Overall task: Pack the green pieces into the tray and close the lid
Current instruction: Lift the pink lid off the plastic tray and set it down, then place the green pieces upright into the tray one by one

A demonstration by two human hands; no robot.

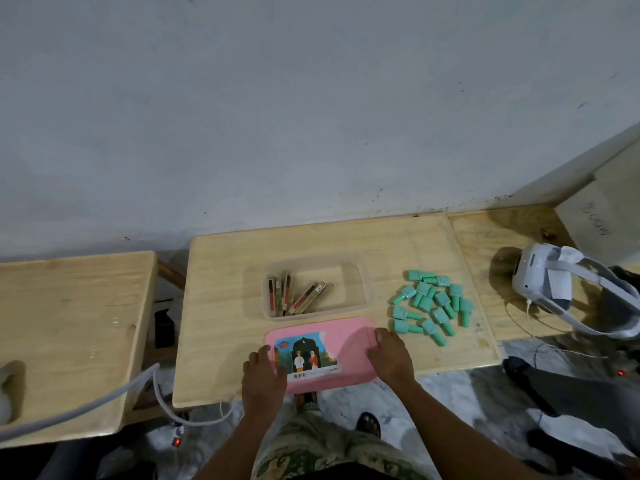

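1. Both hands are sitting on the pink lid, which is lying flat at the near edge of the wooden table. The left hand is resting on its left end with fingers loosely spread, and the right hand is lying flat on the right end. Neither is really gripping anything.
2. The clear tray is sitting just behind the lid, holding a handful of brown sticks.
3. The green pieces are all lying in a loose pile on the table, right of the tray. None are in it yet.
4. A white headset is sitting on the next board, further right.
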